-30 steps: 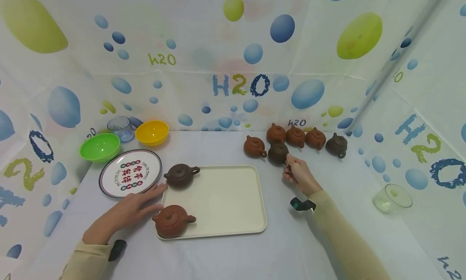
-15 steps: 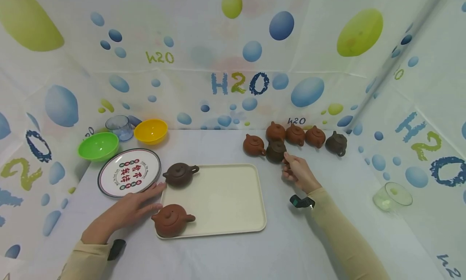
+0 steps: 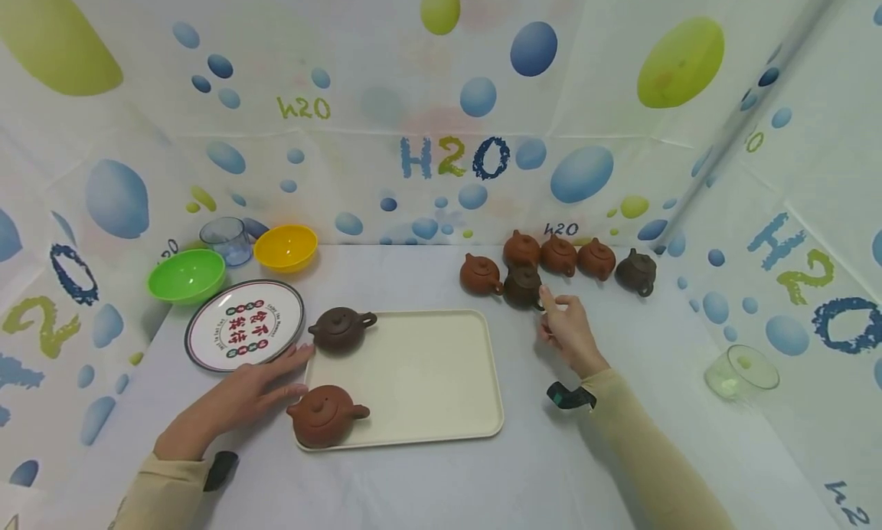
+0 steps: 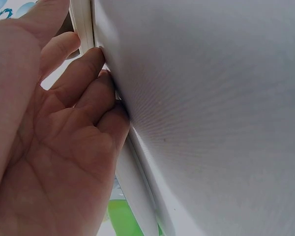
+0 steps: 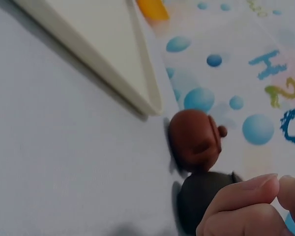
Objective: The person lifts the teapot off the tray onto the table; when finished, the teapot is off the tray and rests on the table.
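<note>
While the left hand sat loose-fingered against the tray, the right hand pinched a dark teapot.
It was upright on the table, right by some reddish teapots.

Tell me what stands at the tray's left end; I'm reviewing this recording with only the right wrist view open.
Observer: Two teapots, a dark brown teapot and, nearer the person, a reddish-brown teapot.
Operator: Where is the left hand?
Observer: Its fingers are at the left edge of the tray.
Operator: I see part of a yellow bowl. What stands just left of it?
Observer: A see-through bluish glass.
</note>
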{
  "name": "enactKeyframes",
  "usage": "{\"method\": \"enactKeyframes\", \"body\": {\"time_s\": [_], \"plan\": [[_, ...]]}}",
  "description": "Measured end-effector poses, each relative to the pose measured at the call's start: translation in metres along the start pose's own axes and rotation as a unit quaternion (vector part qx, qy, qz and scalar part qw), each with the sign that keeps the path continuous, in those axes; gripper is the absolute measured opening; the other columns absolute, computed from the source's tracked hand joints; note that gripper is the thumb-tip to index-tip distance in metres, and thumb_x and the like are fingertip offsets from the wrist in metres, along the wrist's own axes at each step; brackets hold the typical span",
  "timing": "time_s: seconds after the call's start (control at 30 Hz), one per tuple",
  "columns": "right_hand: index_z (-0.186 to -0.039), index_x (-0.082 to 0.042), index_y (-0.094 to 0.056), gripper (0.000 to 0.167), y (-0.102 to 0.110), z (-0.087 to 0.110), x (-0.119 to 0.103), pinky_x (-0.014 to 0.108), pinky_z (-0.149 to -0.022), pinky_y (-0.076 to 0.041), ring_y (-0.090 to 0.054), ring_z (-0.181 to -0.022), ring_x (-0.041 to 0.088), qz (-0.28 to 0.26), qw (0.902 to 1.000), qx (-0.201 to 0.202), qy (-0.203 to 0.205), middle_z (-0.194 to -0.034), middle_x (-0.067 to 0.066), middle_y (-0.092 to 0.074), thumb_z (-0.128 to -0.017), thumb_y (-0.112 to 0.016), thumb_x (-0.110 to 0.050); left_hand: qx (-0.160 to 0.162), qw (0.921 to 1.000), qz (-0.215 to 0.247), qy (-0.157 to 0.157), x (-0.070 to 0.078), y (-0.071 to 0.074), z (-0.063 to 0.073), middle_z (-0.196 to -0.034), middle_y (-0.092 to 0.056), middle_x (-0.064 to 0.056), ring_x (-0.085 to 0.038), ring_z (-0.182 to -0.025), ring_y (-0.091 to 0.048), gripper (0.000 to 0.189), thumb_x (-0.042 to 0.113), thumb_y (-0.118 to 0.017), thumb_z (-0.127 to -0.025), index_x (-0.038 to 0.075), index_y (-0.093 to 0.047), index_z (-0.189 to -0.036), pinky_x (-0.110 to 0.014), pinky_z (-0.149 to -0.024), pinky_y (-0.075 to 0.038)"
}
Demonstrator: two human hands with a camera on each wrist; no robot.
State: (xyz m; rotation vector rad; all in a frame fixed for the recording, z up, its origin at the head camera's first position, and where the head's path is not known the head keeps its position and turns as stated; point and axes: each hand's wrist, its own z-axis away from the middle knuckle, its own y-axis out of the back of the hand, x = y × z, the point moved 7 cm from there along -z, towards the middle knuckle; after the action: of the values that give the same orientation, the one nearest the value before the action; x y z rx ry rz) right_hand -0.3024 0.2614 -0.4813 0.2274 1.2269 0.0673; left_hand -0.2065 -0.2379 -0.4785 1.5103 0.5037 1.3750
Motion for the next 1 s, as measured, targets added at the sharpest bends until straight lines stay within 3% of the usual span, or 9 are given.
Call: {"method": "enactKeyframes", "body": {"time_s": [0.2,0.47,0.83,1.0], "plan": [[-0.122,-0.009,-0.039,0.053,-0.033,0.021,-0.004,0.020,-0.046,-0.031,-0.043,-0.052,0.009,0.041,0.9974,-0.055,0.023,-0.062,-0.005,-0.046,-0.109,-0.051,-0.059,-0.004,1.0000,-0.003,0.006,0.000,0.000,0.000,-0.163,-0.047,-0.029,-0.057,-0.142,-0.053,0.072,0.045,-0.073,-0.100,0.017,-0.049,-0.162,-0.072,-0.113,-0.048],[-0.110,-0.010,-0.044,0.039,-0.088,0.047,0.000,0.020,-0.043,-0.026,-0.039,-0.047,0.009,0.039,0.9883,-0.142,0.041,-0.057,-0.005,-0.043,-0.113,-0.051,-0.049,0.003,1.0000,-0.004,0.000,0.000,0.000,0.000,-0.162,-0.047,-0.029,-0.057,-0.141,-0.054,0.072,0.044,-0.073,-0.100,0.017,-0.049,-0.161,-0.072,-0.113,-0.048],[-0.102,-0.013,-0.045,0.038,-0.156,0.081,-0.002,0.020,-0.041,-0.025,-0.037,-0.044,0.009,0.063,0.9620,-0.257,0.066,-0.050,-0.005,-0.042,-0.113,-0.050,-0.049,0.002,1.0000,-0.007,-0.001,0.000,0.000,-0.002,-0.162,-0.047,-0.029,-0.057,-0.141,-0.055,0.072,0.045,-0.073,-0.100,0.017,-0.049,-0.161,-0.072,-0.113,-0.048],[-0.106,-0.012,-0.050,0.040,-0.190,0.101,0.004,0.020,-0.040,-0.025,-0.038,-0.042,0.009,0.108,0.9448,-0.300,0.074,-0.051,-0.004,-0.046,-0.112,-0.052,-0.051,0.006,0.9999,-0.010,-0.002,0.001,0.000,-0.001,-0.162,-0.048,-0.029,-0.058,-0.141,-0.055,0.071,0.045,-0.073,-0.100,0.017,-0.050,-0.161,-0.072,-0.113,-0.048]]}}
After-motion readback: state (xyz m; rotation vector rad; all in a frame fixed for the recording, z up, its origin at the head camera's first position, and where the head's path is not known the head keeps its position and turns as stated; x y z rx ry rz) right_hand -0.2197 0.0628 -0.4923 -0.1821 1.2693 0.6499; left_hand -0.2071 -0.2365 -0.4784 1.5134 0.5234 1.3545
